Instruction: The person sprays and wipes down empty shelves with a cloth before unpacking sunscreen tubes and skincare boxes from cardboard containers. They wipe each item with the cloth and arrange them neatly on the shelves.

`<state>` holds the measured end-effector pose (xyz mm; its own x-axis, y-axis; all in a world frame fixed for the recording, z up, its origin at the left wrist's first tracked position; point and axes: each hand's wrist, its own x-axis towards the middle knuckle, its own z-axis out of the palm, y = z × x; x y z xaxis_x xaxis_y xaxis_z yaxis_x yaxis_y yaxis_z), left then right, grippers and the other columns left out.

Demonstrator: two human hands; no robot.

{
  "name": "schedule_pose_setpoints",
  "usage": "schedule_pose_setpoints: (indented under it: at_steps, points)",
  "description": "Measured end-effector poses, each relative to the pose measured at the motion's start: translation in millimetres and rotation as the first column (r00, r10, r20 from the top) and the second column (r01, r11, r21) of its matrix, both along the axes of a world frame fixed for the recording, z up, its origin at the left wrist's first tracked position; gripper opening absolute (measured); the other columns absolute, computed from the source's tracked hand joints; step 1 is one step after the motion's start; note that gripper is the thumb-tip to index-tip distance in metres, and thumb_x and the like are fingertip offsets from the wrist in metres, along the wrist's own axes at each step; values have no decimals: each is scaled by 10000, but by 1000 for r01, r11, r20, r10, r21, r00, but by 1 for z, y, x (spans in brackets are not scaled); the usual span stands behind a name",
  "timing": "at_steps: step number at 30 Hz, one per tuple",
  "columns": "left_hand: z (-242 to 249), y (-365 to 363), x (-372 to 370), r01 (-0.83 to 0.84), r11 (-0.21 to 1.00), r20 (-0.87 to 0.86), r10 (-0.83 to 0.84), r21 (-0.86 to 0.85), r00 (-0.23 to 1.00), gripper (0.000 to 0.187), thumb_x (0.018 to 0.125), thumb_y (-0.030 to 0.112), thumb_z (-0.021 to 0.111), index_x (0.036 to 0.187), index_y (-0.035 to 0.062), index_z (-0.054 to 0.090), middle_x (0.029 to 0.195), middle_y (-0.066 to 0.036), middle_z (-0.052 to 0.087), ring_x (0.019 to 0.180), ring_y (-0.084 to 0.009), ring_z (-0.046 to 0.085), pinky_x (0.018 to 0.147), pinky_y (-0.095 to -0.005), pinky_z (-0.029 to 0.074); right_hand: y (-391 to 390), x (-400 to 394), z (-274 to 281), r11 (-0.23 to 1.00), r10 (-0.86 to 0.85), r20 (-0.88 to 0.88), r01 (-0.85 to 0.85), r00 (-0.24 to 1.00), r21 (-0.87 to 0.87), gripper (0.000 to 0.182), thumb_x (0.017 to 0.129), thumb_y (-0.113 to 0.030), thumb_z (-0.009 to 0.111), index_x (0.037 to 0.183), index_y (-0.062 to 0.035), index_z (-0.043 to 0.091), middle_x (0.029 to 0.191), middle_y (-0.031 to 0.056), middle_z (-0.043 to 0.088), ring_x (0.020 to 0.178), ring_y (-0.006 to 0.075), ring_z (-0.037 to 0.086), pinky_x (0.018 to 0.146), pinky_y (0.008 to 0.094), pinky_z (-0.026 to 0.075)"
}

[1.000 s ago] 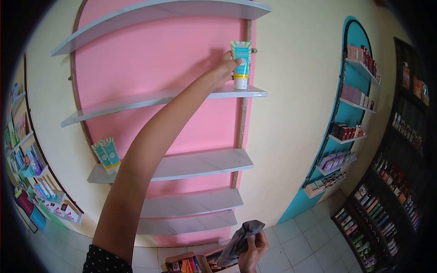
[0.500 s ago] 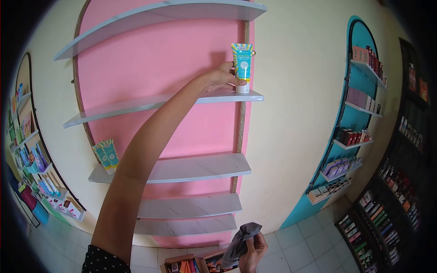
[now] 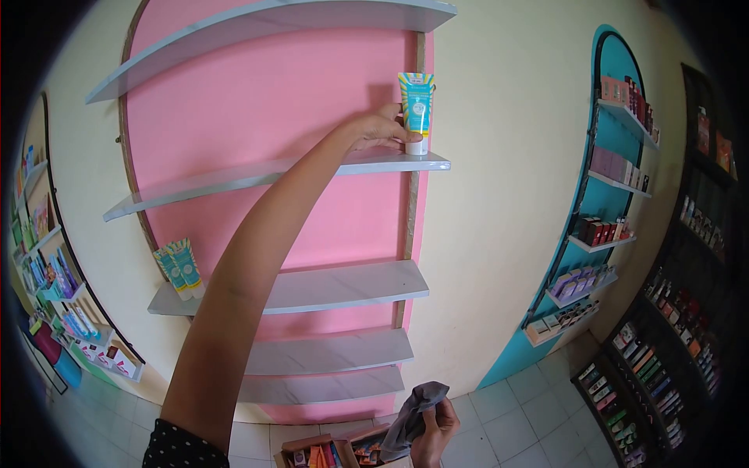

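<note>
From my end via head cam, I had the tube [image 3: 419, 105] upright at the R end of the second shelf [image 3: 378, 164] down in view, cap [image 3: 417, 147] down, apparently resting on it. My left hand [image 3: 384, 129] pinched it low, thumb across the front near the cap; the fingertips behind were hidden, so exact contact n/a. Judged it light, w/ soft, squeezable walls & prob. slick plastic; not fragile, but tall on a narrow base, so tippy. Best hold approx. there: stiff cap & lower body, not the thin flat top. My right hand [image 3: 436, 431] had a gray cloth [image 3: 410, 421] bunched betw. thumb & fingers. Label print mostly unreadable; cartons [image 3: 344, 454] below cut off at the bottom edge; left forearm [image 3: 261, 234] blocked parts of the shelves.
</note>
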<state>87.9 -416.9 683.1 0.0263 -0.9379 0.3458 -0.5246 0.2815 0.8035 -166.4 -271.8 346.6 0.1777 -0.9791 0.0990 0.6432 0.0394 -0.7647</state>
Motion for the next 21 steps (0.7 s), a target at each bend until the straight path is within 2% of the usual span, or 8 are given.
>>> schedule_pose_setpoints:
  at_steps: [8, 11, 12, 14, 16, 18, 19, 21]
  points:
    - [1, 3, -2, 74, 997, -61, -72, 31, 996, 615, 667, 79, 660, 1163, 8, 302, 1112, -119, 398, 1079, -235, 403, 909, -351, 367, 4, 9, 0, 999, 47, -8, -47, 999, -10, 152, 754, 35, 492, 894, 77, 530, 789, 89, 569, 707, 138, 539, 657, 242, 427]
    - [5, 20, 4, 37, 999, 264, -35, -1, 964, 584, 625, 61, 677, 1124, -14, 383, 1097, -132, 446, 1039, -226, 443, 851, -298, 393, 6, 9, 1, 1000, 19, 9, -19, 1000, 2, 157, 748, 42, 483, 897, 73, 525, 790, 86, 566, 689, 131, 536, 641, 232, 427]
    - [-1, 30, 7, -167, 952, 375, 257, -256, 891, 567, 632, 40, 656, 1123, -24, 379, 1063, -130, 479, 995, -220, 471, 866, -303, 383, 7, 9, 0, 1000, 18, 17, -18, 1000, 6, 158, 745, 43, 481, 895, 69, 524, 792, 84, 565, 682, 129, 535, 632, 229, 428]
    - [-25, 85, -4, -165, 689, 330, 526, -706, 784, 516, 642, 20, 632, 1105, -19, 408, 1019, -127, 514, 968, -221, 485, 852, -297, 377, 7, 7, 3, 997, 73, 18, -73, 997, -20, 139, 732, 18, 471, 860, 32, 522, 770, 69, 556, 657, 132, 535, 599, 239, 441]
    - [-73, 159, -19, -129, 359, 140, 634, -925, 761, 446, 656, 3, 607, 1071, -10, 445, 967, -124, 542, 961, -223, 491, 827, -300, 379, 11, 10, 13, 998, 61, -53, -62, 997, -12, 144, 732, 3, 463, 866, 14, 516, 770, 68, 546, 667, 137, 535, 608, 246, 443]
    - [-149, 217, -12, -342, 57, -155, 814, -938, 560, 368, 694, 2, 566, 1045, -10, 458, 961, -117, 529, 945, -234, 489, 837, -308, 356, 13, 7, 6, 988, 155, -171, -153, 973, 25, 268, 717, -74, 508, 980, -18, 513, 836, 75, 562, 676, 159, 545, 614, 260, 457]
    - [-182, 242, 8, -275, -97, -196, 911, -957, 362, 374, 720, 26, 551, 1072, -11, 434, 965, -118, 511, 953, -246, 473, 851, -311, 340, 12, 10, -1, 979, 205, -115, -205, 972, 9, 293, 729, -85, 506, 1018, -34, 495, 831, 81, 567, 685, 187, 555, 621, 274, 462]
    - [-232, 280, 58, -454, -308, -421, 891, -836, 171, 382, 744, 66, 540, 1094, -12, 411, 960, -119, 501, 957, -257, 460, 858, -317, 332, 11, 30, -7, 973, 231, -29, -231, 973, -3, 230, 735, -47, 482, 962, -15, 494, 815, 77, 553, 691, 164, 545, 623, 262, 454]
